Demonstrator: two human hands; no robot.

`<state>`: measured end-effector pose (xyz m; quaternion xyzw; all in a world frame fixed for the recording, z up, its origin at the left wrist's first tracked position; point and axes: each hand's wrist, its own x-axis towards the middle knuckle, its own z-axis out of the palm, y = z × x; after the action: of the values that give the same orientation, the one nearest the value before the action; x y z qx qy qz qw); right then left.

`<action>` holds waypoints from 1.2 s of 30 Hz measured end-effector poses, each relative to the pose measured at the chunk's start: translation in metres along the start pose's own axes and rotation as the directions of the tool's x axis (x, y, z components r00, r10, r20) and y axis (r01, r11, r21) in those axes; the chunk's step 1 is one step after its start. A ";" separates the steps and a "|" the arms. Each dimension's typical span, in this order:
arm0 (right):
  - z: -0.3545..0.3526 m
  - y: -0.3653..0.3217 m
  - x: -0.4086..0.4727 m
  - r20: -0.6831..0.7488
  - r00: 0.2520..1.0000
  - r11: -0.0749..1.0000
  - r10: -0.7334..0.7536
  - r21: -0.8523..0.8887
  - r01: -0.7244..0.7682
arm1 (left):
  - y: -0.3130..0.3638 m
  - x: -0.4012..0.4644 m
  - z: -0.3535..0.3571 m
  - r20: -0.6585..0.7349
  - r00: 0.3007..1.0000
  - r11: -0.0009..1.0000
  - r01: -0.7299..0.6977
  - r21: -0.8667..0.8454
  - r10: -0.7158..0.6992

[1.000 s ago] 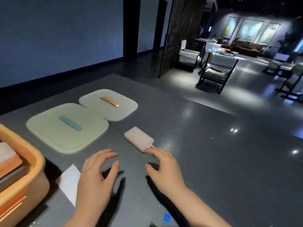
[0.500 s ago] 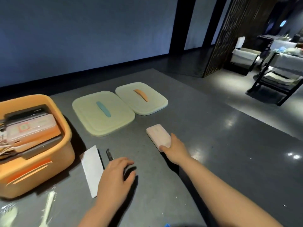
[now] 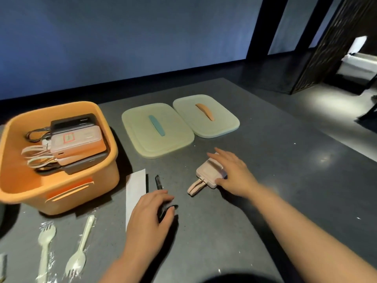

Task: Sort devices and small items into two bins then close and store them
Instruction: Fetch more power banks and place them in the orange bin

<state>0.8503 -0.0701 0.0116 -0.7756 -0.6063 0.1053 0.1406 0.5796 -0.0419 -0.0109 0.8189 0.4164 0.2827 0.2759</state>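
Note:
An orange bin [image 3: 95, 180] at the left holds several power banks with cables. Two pale green lids lie behind the middle: one with a blue handle [image 3: 157, 130], one with an orange handle [image 3: 206, 116]. My right hand [image 3: 234, 172] rests over a pink power bank [image 3: 207, 172], fingers and thumb around it, its short cable pointing towards me. My left hand [image 3: 149, 217] lies on the table over the near end of a dark pen [image 3: 158, 181], fingers curled.
A white paper slip [image 3: 135, 188] lies beside the pen. Two wrapped pale plastic forks [image 3: 46, 248] [image 3: 80, 246] lie at the near left. The table's right edge drops to a shiny floor; a dark screen and furniture stand at the far right.
My view has swung left, bringing the whole bin and forks into sight. My right hand has closed over the pink power bank and turned it, cable now facing me. My left hand reached the pen.

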 end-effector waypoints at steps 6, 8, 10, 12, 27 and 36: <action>-0.026 0.009 0.054 0.462 0.881 0.955 -0.106 -0.200 0.220 | 0.000 -0.003 -0.021 -0.080 0.997 0.999 0.004 -0.038 -0.007; -0.024 0.010 0.056 0.420 0.898 0.955 -0.130 -0.191 0.227 | -0.005 -0.003 -0.037 -0.147 0.989 0.999 0.020 -0.043 -0.026; -0.018 0.010 0.051 0.346 0.930 0.952 -0.128 -0.219 0.213 | -0.014 -0.003 -0.058 -0.243 0.969 0.999 0.043 -0.015 -0.046; -0.009 0.009 0.040 0.252 0.964 0.970 -0.086 -0.199 0.139 | -0.026 -0.003 -0.083 -0.354 0.932 0.996 0.092 0.022 -0.079; -0.042 -0.203 0.069 -0.293 0.941 0.879 -0.169 0.387 0.278 | -0.100 -0.007 -0.177 -0.505 0.852 0.974 0.209 0.088 -0.137; 0.019 -0.309 0.142 0.006 0.887 0.884 -0.461 0.096 0.458 | -0.117 -0.002 -0.193 -0.472 0.880 0.994 0.087 0.058 -0.050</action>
<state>0.5966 0.1391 0.1018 -0.6011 -0.7692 0.1078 0.1883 0.3834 0.0569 0.0407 0.7208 0.5102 0.4464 0.1448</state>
